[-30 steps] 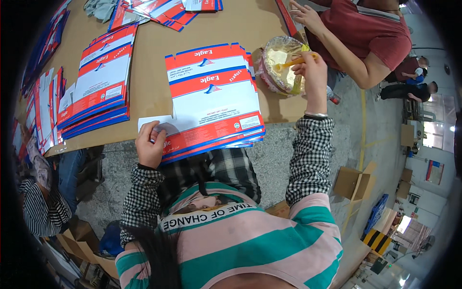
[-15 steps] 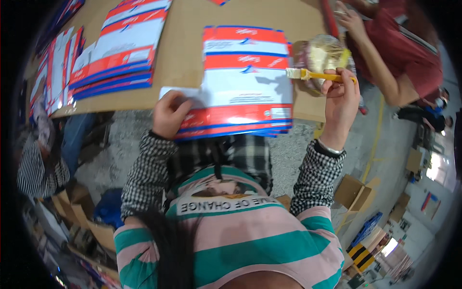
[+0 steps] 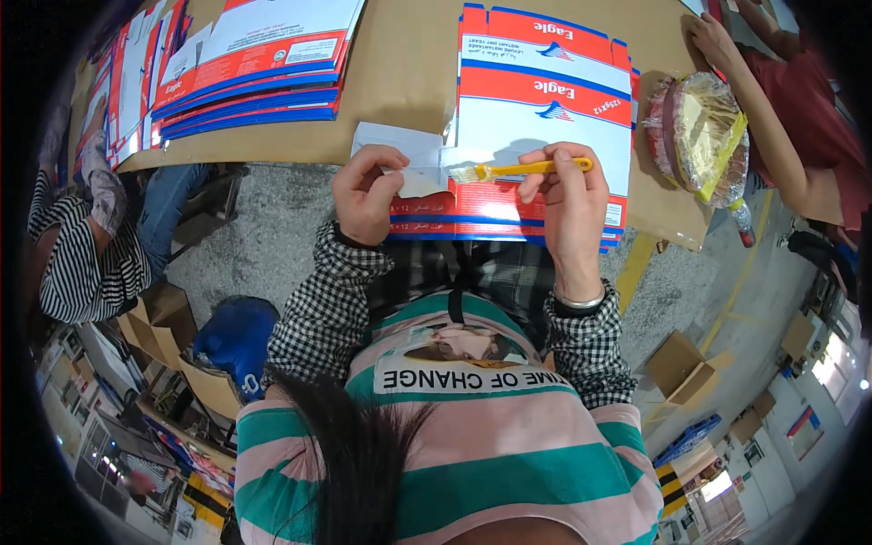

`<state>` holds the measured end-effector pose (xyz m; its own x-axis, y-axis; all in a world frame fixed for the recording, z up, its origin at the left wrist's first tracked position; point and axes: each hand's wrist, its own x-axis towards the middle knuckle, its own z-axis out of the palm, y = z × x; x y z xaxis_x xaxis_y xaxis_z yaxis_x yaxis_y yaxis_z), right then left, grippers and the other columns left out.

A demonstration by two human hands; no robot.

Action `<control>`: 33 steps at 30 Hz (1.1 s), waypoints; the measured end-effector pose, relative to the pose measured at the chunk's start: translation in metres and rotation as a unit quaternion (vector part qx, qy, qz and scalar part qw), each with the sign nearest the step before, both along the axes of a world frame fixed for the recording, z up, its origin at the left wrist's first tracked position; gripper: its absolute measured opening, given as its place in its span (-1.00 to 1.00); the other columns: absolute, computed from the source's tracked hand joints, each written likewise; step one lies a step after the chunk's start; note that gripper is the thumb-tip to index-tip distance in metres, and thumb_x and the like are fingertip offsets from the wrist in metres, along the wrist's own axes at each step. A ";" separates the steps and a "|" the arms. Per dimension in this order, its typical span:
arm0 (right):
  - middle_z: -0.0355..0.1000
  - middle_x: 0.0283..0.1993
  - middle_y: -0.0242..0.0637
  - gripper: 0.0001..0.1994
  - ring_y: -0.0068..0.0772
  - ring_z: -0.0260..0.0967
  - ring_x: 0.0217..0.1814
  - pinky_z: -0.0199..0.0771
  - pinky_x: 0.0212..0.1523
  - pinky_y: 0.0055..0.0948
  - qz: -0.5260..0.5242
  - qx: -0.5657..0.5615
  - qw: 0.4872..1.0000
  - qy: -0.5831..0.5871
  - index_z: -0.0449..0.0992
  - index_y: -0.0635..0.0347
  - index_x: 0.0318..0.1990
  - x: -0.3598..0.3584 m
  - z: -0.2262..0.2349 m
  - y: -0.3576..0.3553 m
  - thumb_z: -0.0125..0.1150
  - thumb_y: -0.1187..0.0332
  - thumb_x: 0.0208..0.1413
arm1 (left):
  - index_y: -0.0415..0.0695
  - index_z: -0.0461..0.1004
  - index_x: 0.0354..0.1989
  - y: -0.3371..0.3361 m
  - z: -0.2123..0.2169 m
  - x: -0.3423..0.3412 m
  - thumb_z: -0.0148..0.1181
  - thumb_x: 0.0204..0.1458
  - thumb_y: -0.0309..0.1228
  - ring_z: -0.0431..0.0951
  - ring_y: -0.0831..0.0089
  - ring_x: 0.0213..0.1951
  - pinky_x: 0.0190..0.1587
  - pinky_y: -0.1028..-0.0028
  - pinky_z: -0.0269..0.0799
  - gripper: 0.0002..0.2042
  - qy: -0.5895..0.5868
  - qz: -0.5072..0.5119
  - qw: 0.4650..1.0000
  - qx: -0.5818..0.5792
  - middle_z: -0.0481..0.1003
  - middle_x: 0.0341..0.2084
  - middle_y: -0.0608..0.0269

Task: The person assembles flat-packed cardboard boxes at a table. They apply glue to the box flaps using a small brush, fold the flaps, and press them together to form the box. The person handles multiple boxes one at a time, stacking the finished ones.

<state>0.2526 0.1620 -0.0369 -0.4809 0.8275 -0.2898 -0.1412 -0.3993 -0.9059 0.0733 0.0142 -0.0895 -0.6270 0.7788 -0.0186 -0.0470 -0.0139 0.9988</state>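
Note:
In front of me lies a stack of flat red, white and blue cardboard cartons (image 3: 540,127), near the table's front edge. My left hand (image 3: 366,195) is closed, with thumb and fingers pinching a small white flap (image 3: 421,185) at the top carton's left side. Between the fingers of my right hand (image 3: 574,202) is a yellow-handled paintbrush (image 3: 527,168), held almost level over the carton. Its pale bristles point left and meet the flap's right edge; whether they press on it I cannot tell.
A plastic-wrapped bowl (image 3: 668,127) with pale yellow contents stands right of the cartons. More flat cartons (image 3: 259,68) are piled at the far left of the brown table (image 3: 400,54). A co-worker's arm (image 3: 772,136) reaches in at right; another person (image 3: 91,263) sits at left.
My right hand has brought the brush left and down, from beside the bowl to the flap. My left hand now lifts the flap. The view has shifted, so the table stuff appears further right.

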 end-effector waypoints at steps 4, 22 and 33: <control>0.46 -0.30 0.00 -0.84 -0.45 0.36 -0.54 0.39 -0.50 -0.54 -0.006 -0.001 1.000 -0.003 0.32 0.32 -0.20 0.001 0.002 0.001 -0.12 0.40 0.26 | -0.31 0.42 -0.44 0.001 0.001 -0.004 0.00 -0.06 -0.53 0.38 0.56 -0.41 -0.27 0.58 0.28 -0.89 -0.026 0.038 0.999 0.005 0.48 -0.43 0.19; 0.33 -0.01 -0.06 -0.75 -0.18 0.31 0.09 0.29 0.12 -0.31 0.068 0.451 0.884 -0.104 0.46 0.30 -0.11 0.050 0.086 0.012 0.13 0.59 -0.01 | -0.16 0.37 -0.52 0.011 0.009 -0.042 0.05 0.09 -0.31 0.31 0.55 -0.71 -0.65 0.57 0.15 -0.79 -0.301 0.144 0.938 -0.097 0.41 -0.69 0.26; 0.23 -0.09 -0.08 -0.36 -0.02 0.15 0.00 0.16 0.02 -0.13 0.183 0.606 0.719 -0.286 0.30 0.28 0.09 0.008 0.003 -0.058 0.34 0.48 -0.28 | -0.12 0.34 -0.54 -0.030 0.015 -0.038 0.03 0.10 -0.34 0.29 0.56 -0.74 -0.72 0.60 0.15 -0.80 -0.376 0.084 0.923 -0.014 0.40 -0.68 0.27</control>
